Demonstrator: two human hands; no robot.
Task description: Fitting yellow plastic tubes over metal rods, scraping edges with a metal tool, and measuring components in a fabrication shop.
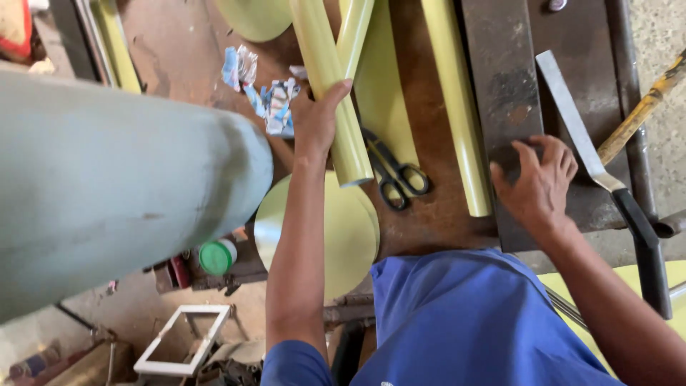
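Note:
My left hand [316,114] grips a pale yellow-green tube [327,78] that lies on the brown workbench [429,207], fingers wrapped over its side. My right hand [539,182] rests flat on a dark rusty steel plate [504,86], fingers spread, holding nothing. Black scissors [396,171] lie between the two hands. Another yellow-green tube [457,107] lies just left of the steel plate. Yellow-green discs [336,229] sit under my left forearm at the bench's near edge.
A large grey cylinder [107,186] fills the left side. A flat blade with a black handle [607,171] and a wooden handle [639,111] lie at right. Crumpled paper [268,96], a green-capped container [216,256] and a white frame [182,343] lie at left.

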